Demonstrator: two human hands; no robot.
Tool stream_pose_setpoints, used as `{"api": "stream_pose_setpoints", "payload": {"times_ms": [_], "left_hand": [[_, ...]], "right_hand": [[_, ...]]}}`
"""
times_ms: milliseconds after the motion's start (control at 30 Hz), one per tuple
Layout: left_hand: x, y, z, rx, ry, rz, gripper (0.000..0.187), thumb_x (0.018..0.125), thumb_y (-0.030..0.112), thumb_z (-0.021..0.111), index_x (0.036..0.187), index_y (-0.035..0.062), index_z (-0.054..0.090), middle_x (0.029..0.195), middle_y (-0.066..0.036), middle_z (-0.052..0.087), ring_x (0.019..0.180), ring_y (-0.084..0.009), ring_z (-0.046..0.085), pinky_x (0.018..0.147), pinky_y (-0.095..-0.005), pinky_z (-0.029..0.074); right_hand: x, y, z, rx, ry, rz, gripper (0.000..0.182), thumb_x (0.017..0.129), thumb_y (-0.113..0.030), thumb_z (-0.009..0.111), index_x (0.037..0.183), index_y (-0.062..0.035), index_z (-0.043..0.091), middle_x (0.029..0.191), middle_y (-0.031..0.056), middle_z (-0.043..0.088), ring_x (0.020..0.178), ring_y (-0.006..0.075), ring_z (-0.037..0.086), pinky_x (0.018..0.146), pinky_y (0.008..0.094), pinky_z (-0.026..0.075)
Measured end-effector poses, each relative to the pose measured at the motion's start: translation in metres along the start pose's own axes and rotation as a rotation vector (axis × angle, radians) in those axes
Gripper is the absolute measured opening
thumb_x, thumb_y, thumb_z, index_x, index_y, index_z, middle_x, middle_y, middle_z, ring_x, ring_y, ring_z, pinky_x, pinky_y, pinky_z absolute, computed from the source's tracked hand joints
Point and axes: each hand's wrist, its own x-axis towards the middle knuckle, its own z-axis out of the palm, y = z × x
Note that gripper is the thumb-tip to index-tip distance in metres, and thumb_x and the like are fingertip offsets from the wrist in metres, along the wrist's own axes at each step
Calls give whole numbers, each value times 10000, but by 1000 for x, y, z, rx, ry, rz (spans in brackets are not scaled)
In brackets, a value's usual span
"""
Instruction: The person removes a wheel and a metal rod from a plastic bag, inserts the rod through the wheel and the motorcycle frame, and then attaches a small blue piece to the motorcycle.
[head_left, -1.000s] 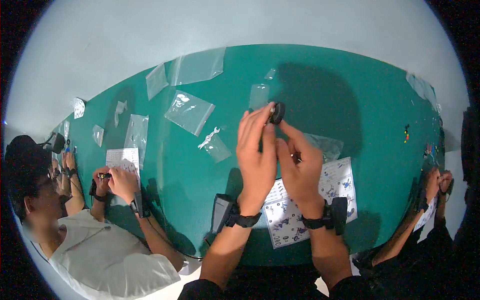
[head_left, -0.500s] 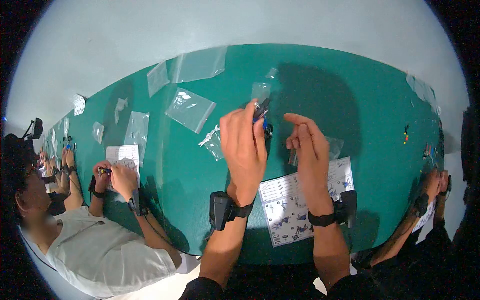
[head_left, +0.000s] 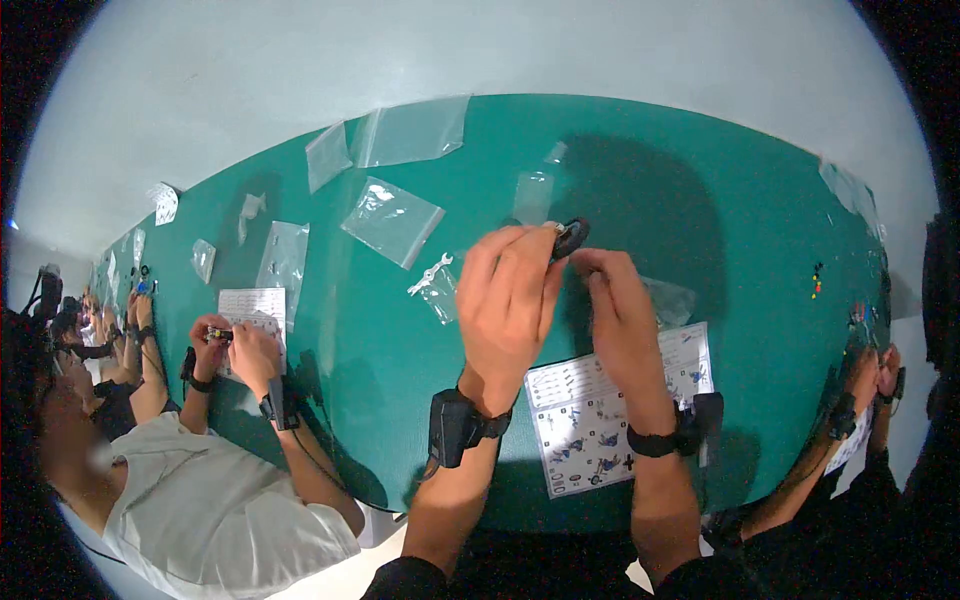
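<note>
My left hand point(head_left: 505, 300) is closed around a small model, and its black wheel point(head_left: 572, 238) sticks out beyond the fingertips. Most of the model is hidden behind the fingers. Just right of the wheel, my right hand point(head_left: 622, 310) has its thumb and fingers bent together in a pinch. Whatever it may hold is too small or hidden to make out. Under the right wrist lies a printed instruction sheet point(head_left: 570, 420) with blue model drawings. Left of my left hand, a light-coloured wrench-shaped piece point(head_left: 432, 274) rests by a small clear bag point(head_left: 440, 303).
Clear plastic bags point(head_left: 393, 222) lie on the green table point(head_left: 480, 130). To the left, a co-worker's hands point(head_left: 250, 352) hold small parts over another sheet point(head_left: 255, 303). At the right edge are another person's hands point(head_left: 875, 375) and small coloured pieces point(head_left: 816, 282).
My left hand has turned the model, so the wheel now shows more fully and points right. My right hand's stretched index finger has bent in, and its fingertips are closer to the wheel.
</note>
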Motion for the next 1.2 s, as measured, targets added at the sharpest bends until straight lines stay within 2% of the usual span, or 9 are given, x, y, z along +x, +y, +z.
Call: {"api": "stream_pose_setpoints", "payload": {"times_ms": [33,133,233,333,433,533,933,1033,1200], "left_hand": [[0,0,0,11,4,15,412,842,-45,816,1240,-8,715,1140,-163,749,1059,-385,713,900,-474,581],[1,-3,1,45,14,45,451,817,-25,844,1248,-15,713,1113,-137,735,1037,-349,706,862,-458,580],[0,-4,-2,60,13,30,457,816,-26,846,1252,-16,711,1113,-137,736,1039,-349,707,870,-460,578],[1,-7,-3,45,23,21,465,813,-33,849,1256,-16,709,1111,-138,738,1037,-352,709,878,-465,576],[-1,-8,-1,26,28,22,465,810,-39,850,1253,-18,711,1108,-142,742,1033,-355,712,875,-467,575],[-1,-8,-1,30,33,22,452,811,-40,851,1242,-19,717,1104,-146,747,1030,-356,714,870,-465,578],[-2,-9,0,-36,64,-138,358,863,-42,841,1201,-33,724,1120,-182,770,1007,-368,746,862,-437,596],[-2,-6,1,-55,65,-152,353,860,-50,843,1191,-35,723,1109,-187,771,989,-365,749,835,-429,601],[-1,5,2,-136,29,-225,359,849,-63,847,1185,-36,720,1101,-191,770,977,-352,750,798,-412,607]], "right_hand": [[2,6,0,-168,-10,-166,297,1063,-73,605,1356,-38,633,1182,133,657,1049,278,669,903,372,542],[-2,-7,-3,-495,81,-269,320,1002,-58,683,1317,-21,638,1207,211,643,1194,405,633,1043,441,506],[-1,-18,-17,-485,85,-119,375,944,-74,772,1289,-30,632,1224,222,619,1177,424,639,989,456,534],[-2,-29,-37,-436,-151,316,332,913,-90,809,1197,-24,651,1179,221,640,1087,436,663,904,478,551],[-4,-20,-34,-357,-224,254,260,904,-77,811,1102,-8,658,1109,216,659,996,441,673,836,518,549],[-6,-24,-30,-248,-125,260,194,908,-54,789,1045,5,666,1066,222,665,960,436,676,831,529,545],[-9,-19,-26,-533,-77,14,154,1014,-32,639,1152,26,605,1103,225,610,992,454,678,822,499,580],[-1,-18,-29,-228,-28,84,143,1075,-66,608,1191,13,582,1137,213,670,949,396,718,785,435,585],[2,-27,-26,396,-17,261,114,1139,-125,570,1192,-28,598,1145,128,767,888,194,745,748,314,546]]}}
